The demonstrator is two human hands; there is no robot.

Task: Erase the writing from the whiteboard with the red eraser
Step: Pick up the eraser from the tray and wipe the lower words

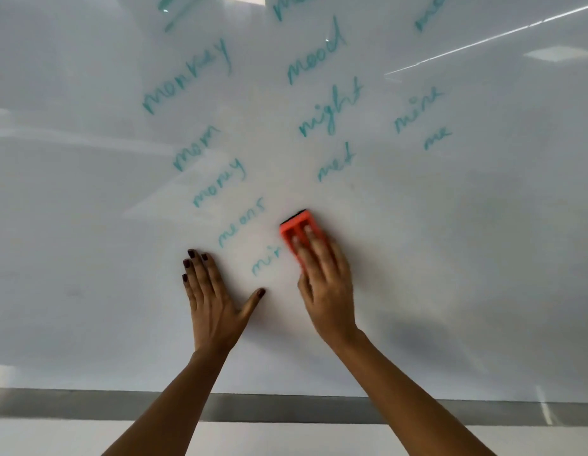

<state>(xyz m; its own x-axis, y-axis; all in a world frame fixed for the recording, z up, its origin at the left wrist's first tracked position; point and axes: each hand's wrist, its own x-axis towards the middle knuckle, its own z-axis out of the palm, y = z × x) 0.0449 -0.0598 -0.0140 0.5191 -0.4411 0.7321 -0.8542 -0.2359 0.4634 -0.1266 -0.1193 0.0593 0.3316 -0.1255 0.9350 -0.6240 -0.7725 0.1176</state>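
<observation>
Red plastic, the eraser (299,233) lies flat against the whiteboard (450,241), just right of the teal word "mix" (266,263). The right hand (325,284) presses on it from below, fingers close together over its back, thumb along its lower left edge; the hand is blurred. The left hand (217,297) lies flat on the board, fingers together, thumb spread out to the right, nails dark. Both forearms reach up from the bottom edge. Other teal words read "means" (241,225), "money" (218,184), "mom" (195,148), "monkey" (187,77), "mood" (315,51), "night" (330,108), "met" (337,162), "mine" (419,108), "me" (437,138).
</observation>
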